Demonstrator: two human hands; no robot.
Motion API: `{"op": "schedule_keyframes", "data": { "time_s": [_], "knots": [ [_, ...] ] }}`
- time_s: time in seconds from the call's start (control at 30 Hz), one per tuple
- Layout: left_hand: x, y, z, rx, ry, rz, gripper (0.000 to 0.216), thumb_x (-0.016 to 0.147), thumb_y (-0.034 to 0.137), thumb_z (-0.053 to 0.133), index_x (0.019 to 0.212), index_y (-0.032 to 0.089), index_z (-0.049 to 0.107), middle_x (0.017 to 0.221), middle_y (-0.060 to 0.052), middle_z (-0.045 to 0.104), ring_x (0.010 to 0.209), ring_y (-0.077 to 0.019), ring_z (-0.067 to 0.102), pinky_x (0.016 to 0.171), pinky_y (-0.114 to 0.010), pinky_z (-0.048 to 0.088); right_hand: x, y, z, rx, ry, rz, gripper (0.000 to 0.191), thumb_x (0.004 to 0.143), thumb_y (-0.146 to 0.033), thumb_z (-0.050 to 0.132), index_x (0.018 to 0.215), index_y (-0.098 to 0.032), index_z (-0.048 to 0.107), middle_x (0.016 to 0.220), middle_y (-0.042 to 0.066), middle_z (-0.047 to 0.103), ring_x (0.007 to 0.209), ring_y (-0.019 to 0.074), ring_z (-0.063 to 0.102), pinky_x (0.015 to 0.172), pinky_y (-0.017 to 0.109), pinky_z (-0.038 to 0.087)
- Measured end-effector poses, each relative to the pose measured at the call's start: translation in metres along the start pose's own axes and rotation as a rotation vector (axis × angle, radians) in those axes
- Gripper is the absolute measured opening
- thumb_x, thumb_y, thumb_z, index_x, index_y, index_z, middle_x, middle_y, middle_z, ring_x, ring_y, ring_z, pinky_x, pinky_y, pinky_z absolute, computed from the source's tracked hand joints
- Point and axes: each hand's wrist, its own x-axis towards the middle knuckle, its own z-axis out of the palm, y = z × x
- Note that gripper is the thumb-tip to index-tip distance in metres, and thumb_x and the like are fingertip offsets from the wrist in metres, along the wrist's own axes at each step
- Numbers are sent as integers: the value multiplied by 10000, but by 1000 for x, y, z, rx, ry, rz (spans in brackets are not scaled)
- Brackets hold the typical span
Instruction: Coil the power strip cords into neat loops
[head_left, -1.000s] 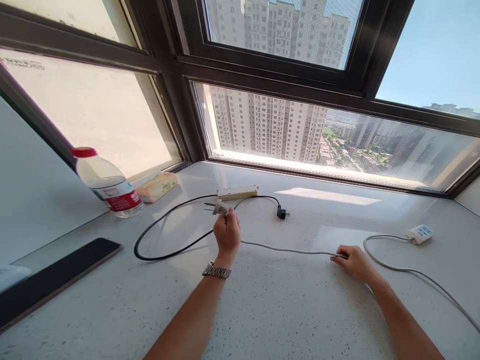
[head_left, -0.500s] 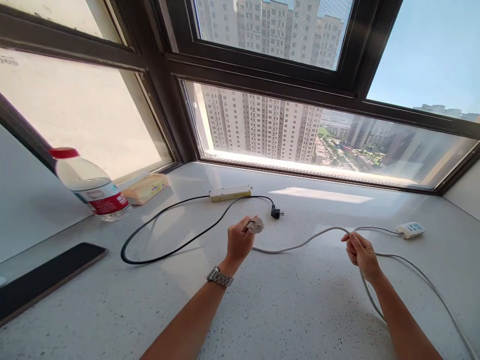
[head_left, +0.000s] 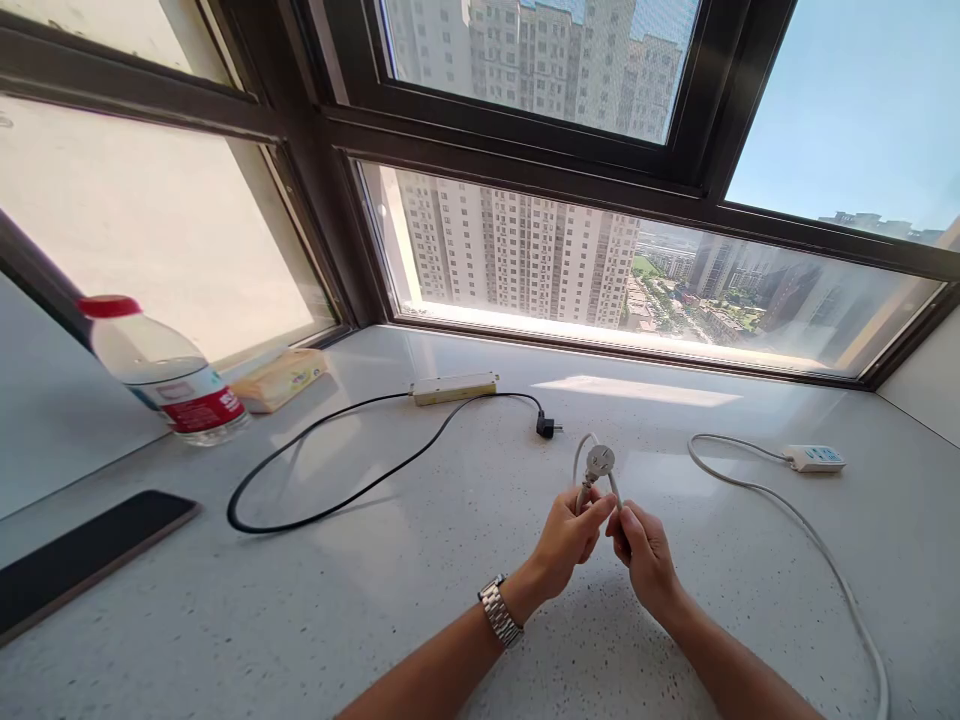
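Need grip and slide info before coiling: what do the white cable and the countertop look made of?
White cable: looks like smooth plastic-sheathed flex, matte, bending in soft loops; its plug looks like moulded plastic. Countertop: probably polished stone or quartz composite, speckled, with a glossy reflection of the window.

Left hand (head_left: 566, 535) and right hand (head_left: 643, 555) pinch the white cord (head_left: 795, 515) just below its plug (head_left: 600, 462), mid-tabletop (head_left: 420, 600).

Speckled stone-like sill (head_left: 420, 600) — faintly glossy; smooth plastic plug (head_left: 600, 462); metal watch (head_left: 499, 612).
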Motion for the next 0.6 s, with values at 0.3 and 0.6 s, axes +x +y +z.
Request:
{"op": "schedule_keyframes", "data": {
  "time_s": [0.3, 0.6],
  "knots": [
    [-4, -5, 8, 120, 186, 189, 393, 719, 506, 630, 606, 184, 436, 498, 61, 385, 472, -75, 340, 448, -205, 310, -4, -12, 7, -422, -105, -126, 420, 955, -425, 301, 778, -180, 593, 648, 23, 568, 557, 133, 459, 526, 246, 306],
    [14, 20, -40, -93, 406, 224, 375, 728, 491, 618, 598, 196, 426, 429, 106, 253, 342, -41, 199, 335, -184, 171, 1, -11, -7, -378, -402, 199, 227, 862, -380, 500, 750, -184, 523, 539, -68, 368, 489, 82, 311, 471, 203, 253]
  ]
}}
